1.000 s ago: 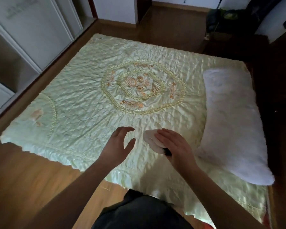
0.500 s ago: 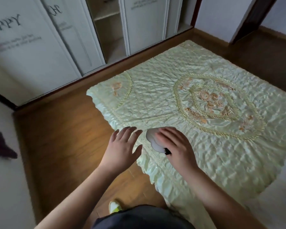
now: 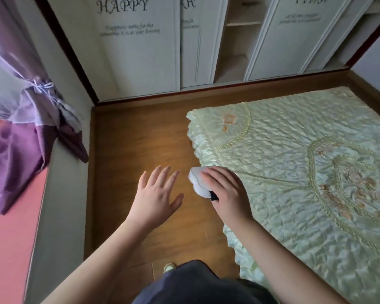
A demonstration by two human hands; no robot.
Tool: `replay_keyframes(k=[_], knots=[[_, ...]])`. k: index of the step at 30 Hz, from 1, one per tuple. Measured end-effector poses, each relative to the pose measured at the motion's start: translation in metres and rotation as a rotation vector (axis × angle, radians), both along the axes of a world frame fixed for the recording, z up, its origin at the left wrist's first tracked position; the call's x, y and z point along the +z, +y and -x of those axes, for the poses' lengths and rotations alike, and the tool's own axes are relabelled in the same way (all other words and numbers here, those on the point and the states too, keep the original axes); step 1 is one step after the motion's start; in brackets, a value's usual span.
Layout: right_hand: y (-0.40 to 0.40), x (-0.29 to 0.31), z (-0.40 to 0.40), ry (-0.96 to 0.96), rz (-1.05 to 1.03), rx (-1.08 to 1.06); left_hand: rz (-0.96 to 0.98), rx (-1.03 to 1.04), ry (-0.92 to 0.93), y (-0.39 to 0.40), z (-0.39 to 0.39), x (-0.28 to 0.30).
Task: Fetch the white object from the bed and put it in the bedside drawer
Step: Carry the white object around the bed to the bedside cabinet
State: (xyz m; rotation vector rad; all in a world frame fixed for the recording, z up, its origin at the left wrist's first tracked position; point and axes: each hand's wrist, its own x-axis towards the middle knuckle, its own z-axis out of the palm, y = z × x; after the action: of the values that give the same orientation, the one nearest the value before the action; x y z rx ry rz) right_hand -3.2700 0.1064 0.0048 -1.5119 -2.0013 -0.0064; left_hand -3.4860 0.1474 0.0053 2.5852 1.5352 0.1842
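Observation:
My right hand (image 3: 225, 189) grips the white object (image 3: 196, 181), a small cloud-shaped piece with a black part at its lower end, and holds it in the air over the left edge of the bed (image 3: 305, 172). The fingers cover most of its top. My left hand (image 3: 157, 196) hovers beside it over the wooden floor, fingers spread, holding nothing. The bed carries a pale green quilted cover with gold embroidery. No bedside drawer is in view.
White wardrobe doors (image 3: 130, 44) with lettering and an open shelf bay (image 3: 237, 40) stand ahead. A purple tied curtain (image 3: 24, 119) hangs over a pink ledge (image 3: 7, 238) at the left. Wooden floor (image 3: 136, 139) runs between ledge and bed.
My view has swung left, from the bed and pillow toward the wardrobe and curtain. The right hand has kept hold of the white object and carried it off the bed's surface toward its edge.

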Motion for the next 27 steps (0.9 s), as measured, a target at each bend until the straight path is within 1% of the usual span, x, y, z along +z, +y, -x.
replay_keyframes(k=[3, 7, 11, 16, 21, 23, 27], knots=[[0.026, -0.002, 0.01, -0.043, 0.018, 0.046, -0.011, 0.03, -0.033, 0.02, 0.017, 0.001], [0.066, -0.007, 0.009, -0.082, 0.067, 0.068, 0.008, 0.084, -0.075, 0.049, 0.021, -0.004], [0.115, -0.017, 0.006, -0.067, 0.095, 0.085, 0.022, 0.086, -0.052, 0.088, 0.014, -0.014], [0.198, -0.03, -0.001, -0.031, 0.092, 0.122, 0.036, 0.13, 0.008, 0.17, 0.009, -0.02], [0.287, -0.023, -0.02, -0.011, 0.095, 0.166, 0.015, 0.129, 0.054, 0.257, -0.007, -0.004], [0.318, -0.018, -0.028, -0.015, 0.091, 0.179, -0.005, 0.128, 0.054, 0.284, -0.015, 0.003], [0.371, -0.013, -0.039, -0.025, 0.088, 0.193, 0.028, 0.151, 0.072, 0.328, -0.024, 0.007]])
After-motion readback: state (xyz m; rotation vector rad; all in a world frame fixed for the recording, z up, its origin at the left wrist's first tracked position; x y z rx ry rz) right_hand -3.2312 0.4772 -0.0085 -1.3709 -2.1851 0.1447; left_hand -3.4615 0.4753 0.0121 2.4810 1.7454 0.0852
